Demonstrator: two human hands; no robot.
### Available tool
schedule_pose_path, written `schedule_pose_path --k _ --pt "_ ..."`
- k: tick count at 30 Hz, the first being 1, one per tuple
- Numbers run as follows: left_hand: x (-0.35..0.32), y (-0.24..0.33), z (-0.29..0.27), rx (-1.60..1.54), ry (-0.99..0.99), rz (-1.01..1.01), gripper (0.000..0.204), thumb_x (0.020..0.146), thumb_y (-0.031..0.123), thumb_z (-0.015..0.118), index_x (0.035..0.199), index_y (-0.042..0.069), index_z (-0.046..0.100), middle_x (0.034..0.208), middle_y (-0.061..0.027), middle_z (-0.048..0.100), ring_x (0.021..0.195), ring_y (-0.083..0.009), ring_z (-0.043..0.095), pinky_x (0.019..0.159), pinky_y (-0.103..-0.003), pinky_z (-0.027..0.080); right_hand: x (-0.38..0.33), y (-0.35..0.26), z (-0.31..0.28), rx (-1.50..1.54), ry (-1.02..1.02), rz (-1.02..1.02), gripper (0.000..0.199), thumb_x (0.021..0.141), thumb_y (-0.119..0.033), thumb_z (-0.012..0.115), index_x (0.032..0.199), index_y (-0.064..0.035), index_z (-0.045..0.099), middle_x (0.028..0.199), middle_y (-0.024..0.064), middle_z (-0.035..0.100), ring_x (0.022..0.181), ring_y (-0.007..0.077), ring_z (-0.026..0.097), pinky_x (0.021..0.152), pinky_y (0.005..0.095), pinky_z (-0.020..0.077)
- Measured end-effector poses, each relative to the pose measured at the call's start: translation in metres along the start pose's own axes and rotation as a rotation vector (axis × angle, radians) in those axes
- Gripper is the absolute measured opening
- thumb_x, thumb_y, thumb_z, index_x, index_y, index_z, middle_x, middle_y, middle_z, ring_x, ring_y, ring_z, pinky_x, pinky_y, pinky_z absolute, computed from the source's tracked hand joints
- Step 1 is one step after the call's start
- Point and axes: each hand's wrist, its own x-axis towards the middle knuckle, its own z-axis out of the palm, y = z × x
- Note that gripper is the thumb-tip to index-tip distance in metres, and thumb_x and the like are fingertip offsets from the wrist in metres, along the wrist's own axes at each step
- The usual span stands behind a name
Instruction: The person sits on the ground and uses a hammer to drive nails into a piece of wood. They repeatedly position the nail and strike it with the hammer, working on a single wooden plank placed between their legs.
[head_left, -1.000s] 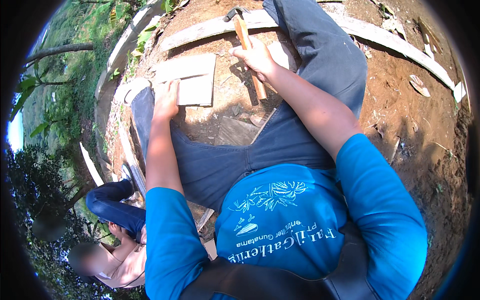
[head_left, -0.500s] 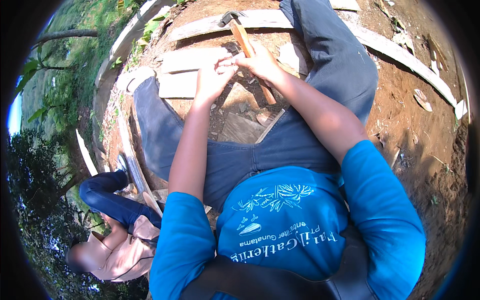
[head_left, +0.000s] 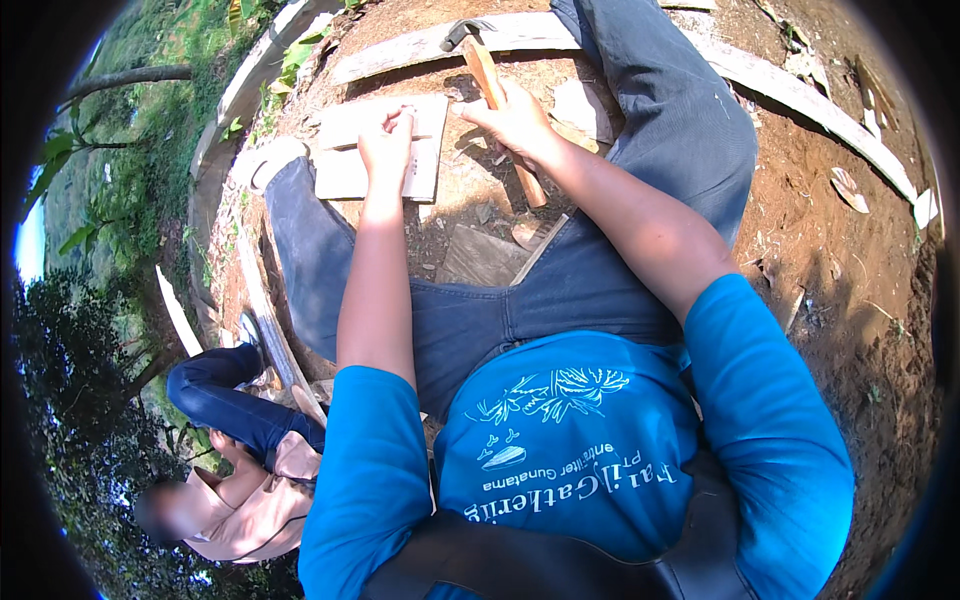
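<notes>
White printed lettering and leaf motif [head_left: 560, 440] on blue shirt front

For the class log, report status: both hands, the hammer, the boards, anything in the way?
Left hand fingertips down on pale flat board. Right hand gripping wooden hammer handle, head on the long plank. Wood scraps on the dirt between the legs.

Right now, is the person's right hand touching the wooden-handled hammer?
Touching. The head view shows the right hand lying on the hammer's wooden handle, fingers across it, with no gap between them.

One hammer [head_left: 490, 75], two flat boards [head_left: 385, 150], two people.
</notes>
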Motion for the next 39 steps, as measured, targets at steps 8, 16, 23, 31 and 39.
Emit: schedule_pose_path --k 8,16,23,31,39 --pt "0.008 -0.016 0.012 0.035 -0.017 -0.012 0.025 0.094 0.015 0.071 0.110 -0.004 0.072 0.102 -0.0122 0.074 0.092 -0.0161 0.069 0.086 -0.031 0.054 0.001 0.002 -0.006 0.048 0.065 0.021 0.041 0.083 -0.031 0.083 0.099 -0.0069 0.054 0.068 -0.0010 0.052 0.045 0.0061 0.044 0.039 0.0247 0.0359" --pt "0.009 -0.034 0.011 0.067 0.038 0.033 0.028 0.093 0.015 0.073 0.112 -0.005 0.070 0.103 -0.0135 0.074 0.092 -0.0166 0.070 0.084 -0.030 0.055 0.001 0.000 0.000 -0.006 0.053 0.044 0.041 0.083 -0.030 0.082 0.100 -0.0060 0.054 0.068 -0.0014 0.051 0.045 0.0065 0.043 0.039 0.0249 0.0354" --pt "0.006 -0.023 0.021 0.110 0.069 0.034 0.028 0.093 0.016 0.073 0.112 -0.004 0.071 0.103 -0.0131 0.074 0.092 -0.0164 0.070 0.084 -0.031 0.055 0.003 0.007 -0.007 -0.022 0.013 0.048 0.040 0.083 -0.031 0.082 0.097 -0.0052 0.055 0.068 -0.0018 0.052 0.045 0.0057 0.043 0.040 0.0235 0.0367" --pt "0.005 -0.032 0.023 0.228 0.123 0.136 0.024 0.091 0.018 0.072 0.105 -0.002 0.073 0.093 -0.0165 0.075 0.087 -0.0224 0.072 0.080 -0.035 0.056 0.002 0.011 -0.006 -0.040 0.031 0.060 0.042 0.083 -0.034 0.083 0.098 -0.0036 0.058 0.069 -0.0015 0.054 0.046 0.0049 0.044 0.041 0.0227 0.0372" --pt "0.006 -0.038 0.016 0.138 0.132 0.091 0.023 0.091 0.016 0.072 0.105 -0.002 0.074 0.093 -0.0160 0.075 0.086 -0.0209 0.072 0.079 -0.034 0.056 0.002 0.014 0.001 -0.092 -0.011 0.051 0.041 0.086 -0.035 0.080 0.101 -0.0027 0.059 0.073 -0.0001 0.058 0.051 0.0055 0.047 0.043 0.0233 0.0381"
